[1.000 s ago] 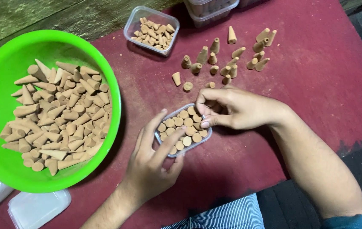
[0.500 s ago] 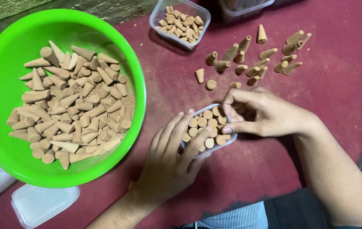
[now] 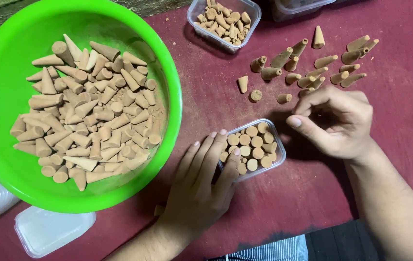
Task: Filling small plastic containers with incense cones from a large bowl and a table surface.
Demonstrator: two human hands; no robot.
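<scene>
1. Change: a moment ago the right hand (image 3: 337, 123) had its fingertips at the right edge of the small clear box (image 3: 251, 149); it has now lifted off to the right, and a strip of bare red counter (image 3: 284, 212) shows between the two.
2. The right hand is now loosely curled with the thumb stretched toward the box. Whether a cone sits between its fingers cannot be told, since the palm faces away.
3. The left hand (image 3: 201, 188) has stayed flat and open, fingers spread, its fingertips on the left rim of the box and steadying it; it grips nothing.
4. As judged from this, one placing stroke is over and the box is nearly full: round flat bases of upright incense cones (image 3: 252, 145) fill it in close rows.
5. Materials: the cones are matt, tan and chalky-looking, tapered from a flat round base to a blunt tip.
6. A heap of them lies in the glossy bright-green plastic bowl (image 3: 3, 87), with some powder on its floor.
7. Loose cones (image 3: 308, 67) lie scattered above the right hand, most on their sides.
8. A second clear box (image 3: 223, 21) at the top holds jumbled cones; translucent lids (image 3: 51, 232) lie at lower left.
</scene>
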